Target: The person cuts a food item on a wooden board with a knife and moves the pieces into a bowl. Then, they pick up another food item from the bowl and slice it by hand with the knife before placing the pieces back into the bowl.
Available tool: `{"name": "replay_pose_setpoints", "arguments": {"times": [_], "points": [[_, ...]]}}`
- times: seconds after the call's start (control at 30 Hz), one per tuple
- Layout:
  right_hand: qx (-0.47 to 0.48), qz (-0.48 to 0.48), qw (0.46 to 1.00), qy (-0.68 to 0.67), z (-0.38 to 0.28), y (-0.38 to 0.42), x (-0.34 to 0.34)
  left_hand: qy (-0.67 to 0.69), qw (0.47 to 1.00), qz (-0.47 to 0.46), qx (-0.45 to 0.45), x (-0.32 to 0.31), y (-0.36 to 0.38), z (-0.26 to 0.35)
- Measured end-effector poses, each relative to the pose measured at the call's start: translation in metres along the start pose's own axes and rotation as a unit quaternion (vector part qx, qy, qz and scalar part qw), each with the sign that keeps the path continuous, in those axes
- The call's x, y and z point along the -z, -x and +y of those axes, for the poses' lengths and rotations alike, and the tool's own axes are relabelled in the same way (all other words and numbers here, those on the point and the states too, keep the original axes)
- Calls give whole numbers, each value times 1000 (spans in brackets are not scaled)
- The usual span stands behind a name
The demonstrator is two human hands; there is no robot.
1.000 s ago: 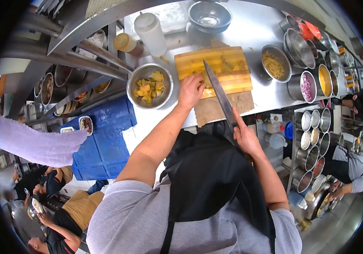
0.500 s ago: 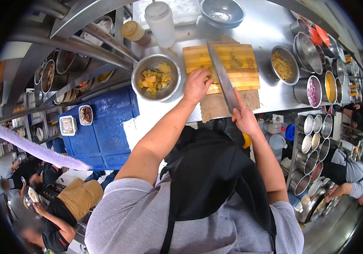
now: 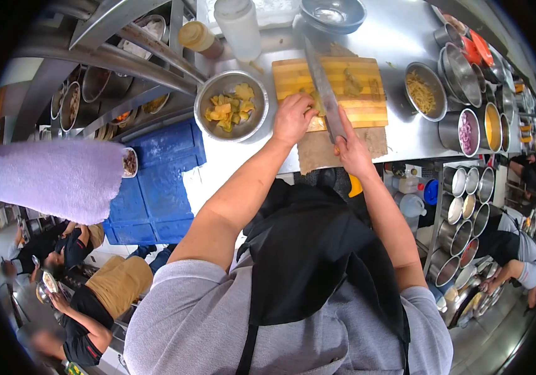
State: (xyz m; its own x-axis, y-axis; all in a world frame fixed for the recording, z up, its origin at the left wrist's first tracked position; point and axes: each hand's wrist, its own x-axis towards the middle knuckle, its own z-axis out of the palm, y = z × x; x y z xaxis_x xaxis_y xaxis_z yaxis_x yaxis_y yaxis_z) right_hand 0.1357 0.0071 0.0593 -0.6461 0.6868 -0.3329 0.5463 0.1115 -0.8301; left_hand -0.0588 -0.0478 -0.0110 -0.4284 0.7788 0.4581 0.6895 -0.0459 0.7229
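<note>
My right hand (image 3: 353, 150) grips the handle of a large kitchen knife (image 3: 321, 78), its long blade pointing away from me across the striped wooden cutting board (image 3: 368, 103). My left hand (image 3: 294, 120) has its fingers curled down on a yellow-green vegetable piece (image 3: 316, 105), just left of the blade; the fingers partly hide it. Another thin greenish piece (image 3: 352, 82) lies on the board right of the knife. A brown cloth (image 3: 343, 149) sticks out under the board's near edge. Left of my left hand stands a steel bowl (image 3: 260, 122) of yellow-green vegetable chunks (image 3: 230, 109).
Right of the board sits a bowl of thin yellow strips (image 3: 419, 92), with a pot of chopped purple onion (image 3: 466, 132) beyond. Squeeze bottles (image 3: 238, 28) and stacked bowls (image 3: 333, 14) stand at the back. A lilac cloth (image 3: 55, 178) hangs at left. Other people (image 3: 93, 300) work nearby.
The knife blade has come upright from its slant and its handle end has shifted left, closer to my left hand. The lilac cloth at left has swung up and appears much larger.
</note>
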Motion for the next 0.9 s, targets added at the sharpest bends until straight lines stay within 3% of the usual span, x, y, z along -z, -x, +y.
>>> {"name": "replay_pose_setpoints", "arguments": {"times": [0.47, 0.57, 0.7, 0.9], "points": [[-47, -52, 997, -38, 20, 39, 7, -20, 1000, 8, -4, -5, 1, -5], [-49, -61, 997, -12, 20, 51, 12, -32, 999, 11, -9, -5, 2, -7], [-119, -113, 985, 45, 5, 74, 27, -45, 999, 17, -3, -7, 5, -9], [-140, -153, 970, 126, -2, 121, 60, -26, 999, -6, 47, -2, -5, -3]]}}
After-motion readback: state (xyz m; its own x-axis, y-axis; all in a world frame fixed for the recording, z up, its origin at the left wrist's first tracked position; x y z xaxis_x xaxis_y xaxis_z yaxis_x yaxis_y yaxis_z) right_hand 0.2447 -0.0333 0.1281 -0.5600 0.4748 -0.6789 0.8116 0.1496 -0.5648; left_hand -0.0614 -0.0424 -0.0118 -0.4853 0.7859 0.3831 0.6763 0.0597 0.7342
